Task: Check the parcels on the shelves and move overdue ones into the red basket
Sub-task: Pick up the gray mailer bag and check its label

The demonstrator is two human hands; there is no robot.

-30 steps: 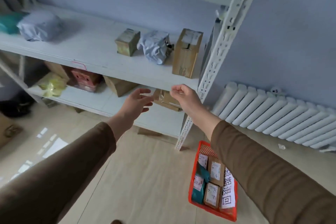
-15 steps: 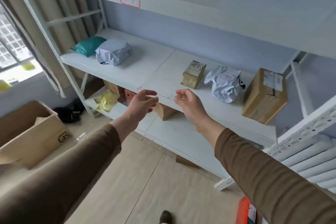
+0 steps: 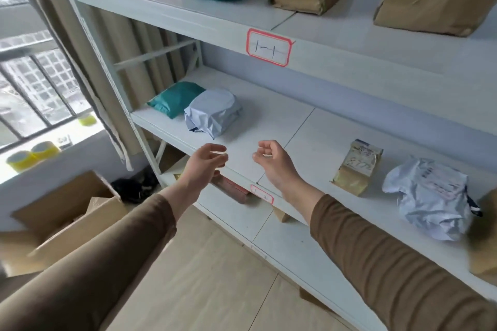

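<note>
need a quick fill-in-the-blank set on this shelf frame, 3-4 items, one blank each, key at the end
1. Both the left hand and the right hand hold ____.
2. On the middle shelf, the grey-white bag lies right beside a ____ bag.
3. The label on the upper shelf edge has a ____ border.
4. The open cardboard box stands on the ____.

Missing words: nothing; teal; red; floor
</note>
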